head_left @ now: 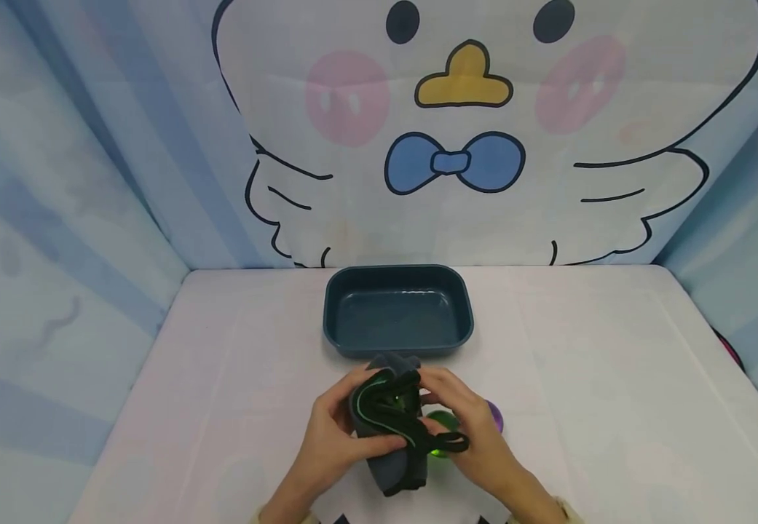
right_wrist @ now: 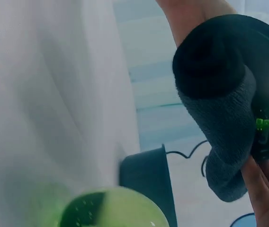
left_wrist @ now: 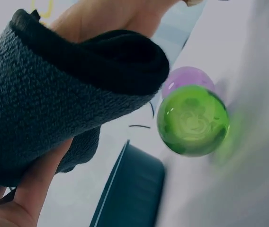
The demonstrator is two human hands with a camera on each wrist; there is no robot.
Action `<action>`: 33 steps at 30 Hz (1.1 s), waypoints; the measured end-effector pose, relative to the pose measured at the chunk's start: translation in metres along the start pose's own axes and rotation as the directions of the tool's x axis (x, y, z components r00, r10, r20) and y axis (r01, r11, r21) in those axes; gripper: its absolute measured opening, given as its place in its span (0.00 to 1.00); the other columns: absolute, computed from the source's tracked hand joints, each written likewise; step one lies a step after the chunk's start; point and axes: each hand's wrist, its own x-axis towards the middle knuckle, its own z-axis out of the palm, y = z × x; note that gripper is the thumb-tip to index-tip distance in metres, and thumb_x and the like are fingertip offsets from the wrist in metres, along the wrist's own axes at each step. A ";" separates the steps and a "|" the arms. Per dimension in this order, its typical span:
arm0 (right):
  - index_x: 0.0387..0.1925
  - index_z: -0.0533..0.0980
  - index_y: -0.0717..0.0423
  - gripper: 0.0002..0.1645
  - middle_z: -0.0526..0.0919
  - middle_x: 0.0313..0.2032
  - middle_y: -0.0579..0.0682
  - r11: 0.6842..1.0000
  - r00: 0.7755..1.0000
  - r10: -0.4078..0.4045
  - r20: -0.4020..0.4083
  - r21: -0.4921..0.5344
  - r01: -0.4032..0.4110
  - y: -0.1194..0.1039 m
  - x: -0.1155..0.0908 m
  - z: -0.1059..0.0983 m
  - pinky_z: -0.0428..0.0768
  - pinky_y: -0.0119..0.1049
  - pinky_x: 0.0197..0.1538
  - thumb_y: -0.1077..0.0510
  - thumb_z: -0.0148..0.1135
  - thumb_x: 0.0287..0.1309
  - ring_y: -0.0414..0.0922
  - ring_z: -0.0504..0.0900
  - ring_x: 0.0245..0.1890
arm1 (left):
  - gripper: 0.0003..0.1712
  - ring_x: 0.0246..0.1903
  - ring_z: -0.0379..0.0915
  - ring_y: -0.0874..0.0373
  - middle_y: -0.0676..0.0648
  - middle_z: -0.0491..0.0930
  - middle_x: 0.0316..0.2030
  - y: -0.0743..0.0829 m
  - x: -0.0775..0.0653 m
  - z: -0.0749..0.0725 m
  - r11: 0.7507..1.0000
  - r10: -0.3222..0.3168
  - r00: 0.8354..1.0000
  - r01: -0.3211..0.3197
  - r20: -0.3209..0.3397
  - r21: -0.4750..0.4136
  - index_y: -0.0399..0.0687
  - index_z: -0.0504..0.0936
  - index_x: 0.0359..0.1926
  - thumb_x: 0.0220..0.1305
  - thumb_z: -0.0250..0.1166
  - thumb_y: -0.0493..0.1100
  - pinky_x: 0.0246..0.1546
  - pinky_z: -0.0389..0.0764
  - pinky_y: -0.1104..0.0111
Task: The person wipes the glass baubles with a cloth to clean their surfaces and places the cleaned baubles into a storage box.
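Observation:
Both hands hold up a dark grey cloth [head_left: 392,469] with black edging, bunched and folded over itself. My left hand [head_left: 336,429] grips its left side, thumb across the front. Gripping the right side is my right hand [head_left: 467,418], beside a small black loop [head_left: 451,441]. Within the folds sits a shiny dark green round thing [right_wrist: 268,127], mostly covered. Under the right hand, a clear green ball [left_wrist: 193,120] rests on the table. A purple ball [left_wrist: 187,79] lies close behind it, partly hidden.
A dark blue-green rectangular basin [head_left: 398,349] stands on the white table [head_left: 614,378], just beyond the cloth. Behind the table hangs a curtain [head_left: 352,204] printed with a cartoon bird, and more curtain flanks both sides.

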 end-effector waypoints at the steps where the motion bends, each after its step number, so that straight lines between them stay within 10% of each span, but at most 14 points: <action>1: 0.65 0.71 0.63 0.35 0.77 0.57 0.57 1.000 1.000 0.004 -0.010 -0.004 -0.004 -0.002 0.000 -0.001 0.84 0.34 0.51 0.76 0.66 0.54 0.42 0.79 0.55 | 0.40 0.62 0.73 0.51 0.42 0.76 0.60 0.001 0.001 0.000 1.000 0.003 1.000 -0.003 0.013 0.000 0.45 0.75 0.62 0.45 0.78 0.30 0.63 0.75 0.63; 9: 0.59 0.76 0.62 0.35 0.76 0.58 0.58 0.994 0.995 -0.101 -0.027 -0.050 0.099 -0.002 0.005 -0.009 0.78 0.30 0.59 0.75 0.72 0.46 0.43 0.77 0.59 | 0.40 0.61 0.73 0.52 0.42 0.75 0.61 0.000 0.004 -0.002 0.998 0.049 0.999 -0.049 -0.006 0.047 0.43 0.76 0.62 0.45 0.78 0.29 0.61 0.77 0.63; 24: 0.61 0.76 0.56 0.49 0.76 0.60 0.55 0.994 0.999 -0.031 0.004 -0.101 0.032 0.008 0.006 -0.006 0.76 0.25 0.59 0.88 0.61 0.33 0.41 0.73 0.64 | 0.40 0.57 0.77 0.48 0.39 0.75 0.59 0.001 0.004 0.009 1.000 0.005 0.995 -0.005 -0.104 0.000 0.42 0.63 0.61 0.51 0.75 0.29 0.60 0.78 0.63; 33: 0.61 0.75 0.63 0.42 0.77 0.57 0.58 1.000 0.998 -0.014 -0.064 -0.016 0.013 0.012 0.009 -0.003 0.81 0.31 0.56 0.85 0.65 0.39 0.40 0.78 0.59 | 0.33 0.65 0.69 0.50 0.38 0.68 0.66 -0.001 0.005 0.012 0.999 0.037 0.983 -0.038 -0.180 0.002 0.37 0.76 0.58 0.49 0.76 0.29 0.58 0.78 0.64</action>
